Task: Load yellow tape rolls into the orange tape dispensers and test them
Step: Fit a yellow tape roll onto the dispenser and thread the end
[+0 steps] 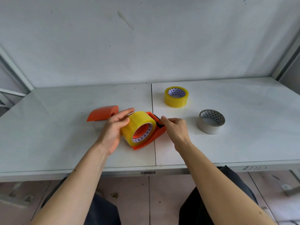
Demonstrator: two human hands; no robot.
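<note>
An orange tape dispenser (158, 134) lies on its side at the middle of the white table, with a yellow tape roll (136, 123) seated on its orange hub. My left hand (113, 127) cups the roll's left side, fingers spread against it. My right hand (174, 129) pinches at the dispenser's black cutter end, thumb and forefinger closed there. Behind the left hand rests a second orange dispenser (103, 112). Another yellow roll (176, 96) stands flat farther back on the right.
A white, nearly used-up tape roll (210, 121) sits on the table (65, 143) to the right of my right hand. A grey wall rises behind the table. A seam runs down the table's middle. My knees and the floor show below the front edge.
</note>
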